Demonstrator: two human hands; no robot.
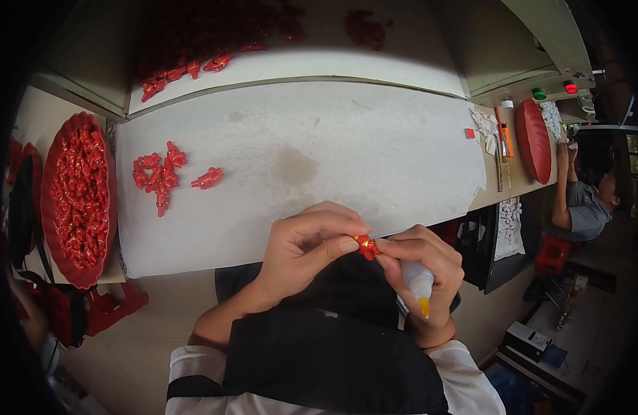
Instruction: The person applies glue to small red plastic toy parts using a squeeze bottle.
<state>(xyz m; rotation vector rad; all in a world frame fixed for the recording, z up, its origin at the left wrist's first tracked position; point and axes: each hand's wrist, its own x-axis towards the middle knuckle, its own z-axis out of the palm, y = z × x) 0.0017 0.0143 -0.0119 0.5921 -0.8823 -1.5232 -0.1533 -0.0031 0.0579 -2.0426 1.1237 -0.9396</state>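
A small red figurine (366, 247) with gold markings is pinched between my two hands, just off the table's near edge. My left hand (302, 242) grips one side of it with thumb and fingertips. On the other side, the thumb and forefinger of my right hand (429, 259) press against it. That same hand also keeps a translucent squeeze bottle (417, 278) in its curled fingers, its yellow nozzle pointing down toward me. Further left on the white tabletop (374, 159), a small cluster of similar red figurines (163, 181) lies beside a single one (207, 178).
A scalloped red tray (45, 200) piled with red figurines stands at the left. Many more lie inside the shaded booth (402, 69) at the back. At the right are an orange lighter (507, 140), a red dish (533, 142) and a seated person (588, 200) working.
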